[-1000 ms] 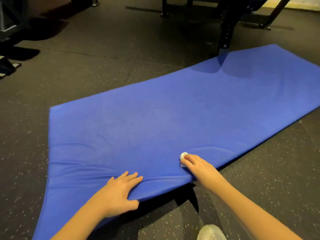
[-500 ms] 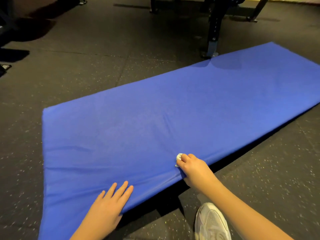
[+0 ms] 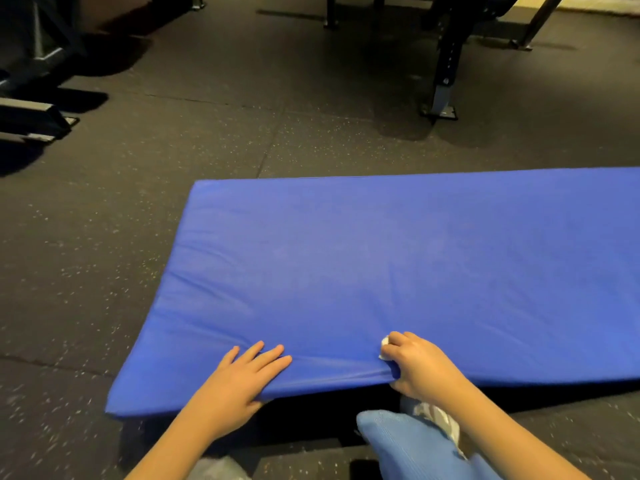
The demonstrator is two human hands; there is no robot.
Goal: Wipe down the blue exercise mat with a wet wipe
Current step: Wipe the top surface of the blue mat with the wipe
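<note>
**Head view**

1. Blue exercise mat (image 3: 381, 271): padded, with a creased cover. It lies on the floor (image 3: 138, 220) and runs out of view to the right. Its left end and both left corners are in sight. The near long edge stands off the floor, with dark shadow beneath it.
2. Left hand (image 3: 239, 386): rests on the mat's top at the near long edge, a short way in from the near-left corner. Grip is spread, with four fingers straight and laid flat on the cover, and the thumb down at the edge.
3. Right hand (image 3: 419, 365): at the same near edge, to the right of the left hand and apart from it. Grip is curled tight, pinching the wet wipe (image 3: 383, 346) against the mat's top. The thumb sits at the mat's edge.
4. Wet wipe: white and balled up. Only a small part shows at the fingertips, touching the mat just inside the near edge.
5. Knee in light blue fabric (image 3: 408, 445): beneath the right forearm, on the near side of the mat.
6. Floor: dark and speckled, with tile seams visible.
7. Black equipment upright (image 3: 446, 64): stands on the floor beyond the mat's far edge, apart from it.
8. Metal frame feet (image 3: 31, 116): on the floor at far left, well apart from the mat.
</note>
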